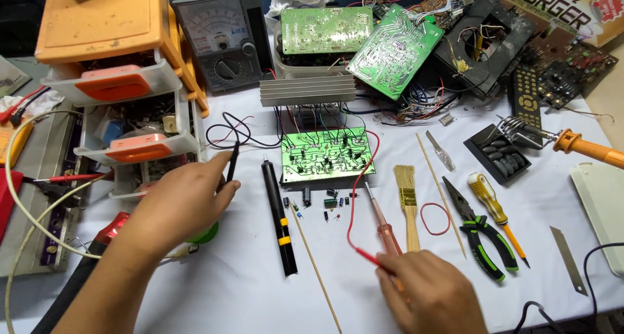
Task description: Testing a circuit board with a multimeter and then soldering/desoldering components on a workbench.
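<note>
We see L hand [185, 201] pinched on a black probe [233, 165], tip toward the green circuit board [327, 155] at worktop [227, 282] centre. R hand [432, 295] is closed on the red probe [389, 236]. Probes look light, stiff, slim w/ trailing leads; best held mid-barrel. Board looks fragile, so we'd touch edges only.

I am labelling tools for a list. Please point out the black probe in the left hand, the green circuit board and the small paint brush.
black probe [233, 162], head view, on its thin shaft.
green circuit board [323, 154], head view, middle of its face.
paint brush [408, 204], head view, on the metal band.
</note>
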